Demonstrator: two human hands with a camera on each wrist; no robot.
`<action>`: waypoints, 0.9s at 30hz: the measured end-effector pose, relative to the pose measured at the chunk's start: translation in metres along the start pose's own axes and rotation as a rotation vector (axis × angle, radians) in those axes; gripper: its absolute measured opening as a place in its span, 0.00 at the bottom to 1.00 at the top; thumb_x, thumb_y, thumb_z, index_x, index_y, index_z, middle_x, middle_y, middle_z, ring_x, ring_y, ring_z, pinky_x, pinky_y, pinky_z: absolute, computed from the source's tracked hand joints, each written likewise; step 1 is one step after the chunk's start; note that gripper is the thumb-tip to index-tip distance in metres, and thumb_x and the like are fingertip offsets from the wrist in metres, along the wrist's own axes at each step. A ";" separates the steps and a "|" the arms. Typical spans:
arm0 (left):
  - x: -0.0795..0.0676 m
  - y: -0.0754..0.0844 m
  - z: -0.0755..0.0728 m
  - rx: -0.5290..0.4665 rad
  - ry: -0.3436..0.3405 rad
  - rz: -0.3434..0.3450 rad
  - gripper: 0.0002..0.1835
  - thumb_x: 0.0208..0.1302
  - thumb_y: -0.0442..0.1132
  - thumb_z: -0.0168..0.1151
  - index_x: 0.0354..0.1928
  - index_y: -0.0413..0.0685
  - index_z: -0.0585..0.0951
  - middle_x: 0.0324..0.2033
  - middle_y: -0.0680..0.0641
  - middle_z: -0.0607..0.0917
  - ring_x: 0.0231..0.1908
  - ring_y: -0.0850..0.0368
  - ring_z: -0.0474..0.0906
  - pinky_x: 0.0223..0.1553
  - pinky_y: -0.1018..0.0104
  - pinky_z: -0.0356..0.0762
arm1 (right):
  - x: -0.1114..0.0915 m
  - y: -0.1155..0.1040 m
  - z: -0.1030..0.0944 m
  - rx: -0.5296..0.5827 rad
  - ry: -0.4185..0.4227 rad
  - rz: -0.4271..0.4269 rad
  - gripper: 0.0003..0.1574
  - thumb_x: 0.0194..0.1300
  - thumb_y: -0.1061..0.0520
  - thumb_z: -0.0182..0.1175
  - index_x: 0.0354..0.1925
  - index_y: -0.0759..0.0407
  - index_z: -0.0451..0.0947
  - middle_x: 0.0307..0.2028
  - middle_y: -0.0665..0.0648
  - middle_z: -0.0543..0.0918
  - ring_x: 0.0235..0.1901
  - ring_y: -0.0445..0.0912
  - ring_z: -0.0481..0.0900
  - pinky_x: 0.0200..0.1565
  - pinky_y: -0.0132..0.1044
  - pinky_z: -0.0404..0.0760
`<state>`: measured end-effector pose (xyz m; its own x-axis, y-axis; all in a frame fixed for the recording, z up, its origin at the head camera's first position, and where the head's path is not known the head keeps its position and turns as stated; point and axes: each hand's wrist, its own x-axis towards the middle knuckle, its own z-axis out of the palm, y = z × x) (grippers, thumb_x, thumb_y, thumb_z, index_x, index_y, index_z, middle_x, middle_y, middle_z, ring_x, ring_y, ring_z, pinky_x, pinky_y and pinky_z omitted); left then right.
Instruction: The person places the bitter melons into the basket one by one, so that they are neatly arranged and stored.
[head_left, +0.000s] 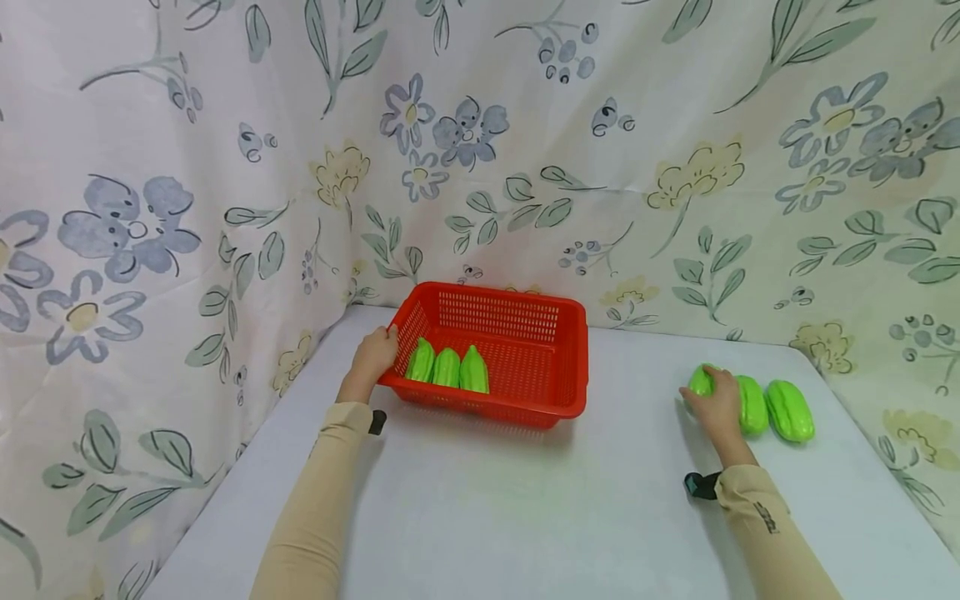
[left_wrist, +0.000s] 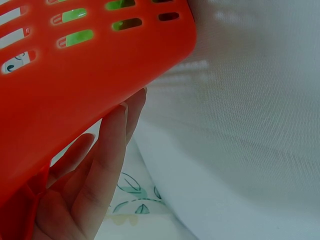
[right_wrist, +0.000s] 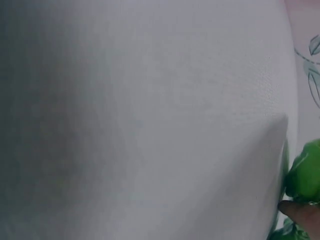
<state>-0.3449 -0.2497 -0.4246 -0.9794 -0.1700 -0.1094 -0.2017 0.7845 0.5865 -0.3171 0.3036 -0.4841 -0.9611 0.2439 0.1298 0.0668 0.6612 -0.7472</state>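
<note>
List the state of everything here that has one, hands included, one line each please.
Red basket: open-topped, partly filled.
Three vegetables in the basket: green, whole, side by side at its left end.
Leftmost loose vegetable: partly covered by the right hand.
Middle loose vegetable: whole, on the table.
Rightmost loose vegetable: whole, on the table.
Left hand: gripping the basket's left side.
Right hand: grasping the leftmost loose vegetable.

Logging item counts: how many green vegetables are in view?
6: the left vegetable, middle vegetable and right vegetable in the red basket; on the table, one partly under the right hand, one beside it, the rightmost one. The basket's front may hide more.
</note>
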 end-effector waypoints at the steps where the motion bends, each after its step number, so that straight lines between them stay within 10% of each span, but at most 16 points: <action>1: 0.000 0.000 0.000 0.001 0.000 0.001 0.32 0.79 0.51 0.27 0.68 0.31 0.63 0.62 0.29 0.72 0.57 0.36 0.74 0.57 0.44 0.71 | 0.000 -0.001 0.000 0.003 -0.003 0.002 0.41 0.63 0.65 0.60 0.68 0.78 0.55 0.68 0.82 0.54 0.71 0.73 0.47 0.72 0.62 0.47; 27: -0.001 0.002 0.000 0.021 -0.001 0.012 0.33 0.79 0.51 0.26 0.69 0.29 0.62 0.65 0.28 0.70 0.62 0.32 0.70 0.62 0.42 0.68 | 0.002 -0.014 -0.002 0.195 0.024 0.141 0.42 0.69 0.60 0.55 0.75 0.66 0.50 0.75 0.71 0.49 0.75 0.66 0.45 0.73 0.58 0.48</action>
<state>-0.3440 -0.2481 -0.4234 -0.9816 -0.1603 -0.1034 -0.1905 0.7986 0.5709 -0.3192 0.2962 -0.4719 -0.9389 0.3430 0.0289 0.1451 0.4705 -0.8704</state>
